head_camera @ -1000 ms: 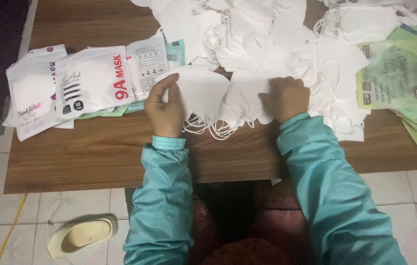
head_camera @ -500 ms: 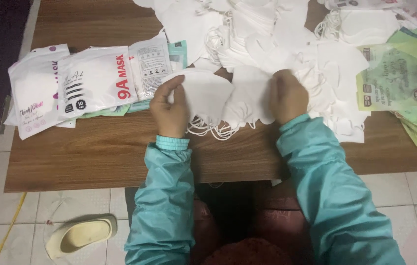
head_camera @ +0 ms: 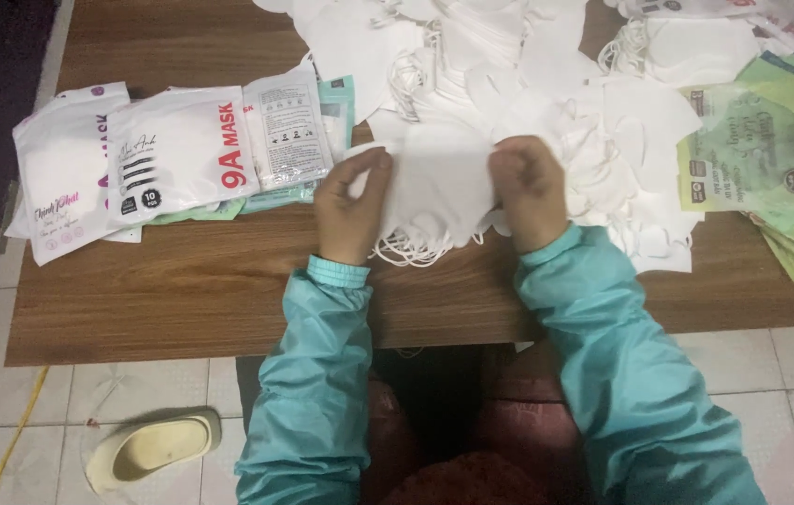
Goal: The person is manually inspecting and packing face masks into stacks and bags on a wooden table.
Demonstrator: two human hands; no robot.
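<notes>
both grips are clamped on one small stack of white face masks [head_camera: 439, 187]: the left hand [head_camera: 350, 208] pinches its left edge between thumb and fingers, and the right hand [head_camera: 530, 190] pinches its right edge the same way. the stack sits low over the wooden bench [head_camera: 182, 290], near the middle of its near half, with thin white ear loops [head_camera: 411, 251] hanging from its lower edge and trailing onto the wood. both forearms are in teal sleeves [head_camera: 322, 374] reaching in from the near side.

just beyond and to the right of the hands spreads a big loose heap of white masks [head_camera: 528, 65], running to the far edge of the view. to the left of the left hand lie flat white mask packets [head_camera: 177, 154] with red and black print, overlapping one another, with a pale green packet edge showing beneath them. at the far right of the bench lies a pile of green printed pouches [head_camera: 762, 150]. on the tiled floor to the near left rests a pale slipper [head_camera: 149, 449].
</notes>
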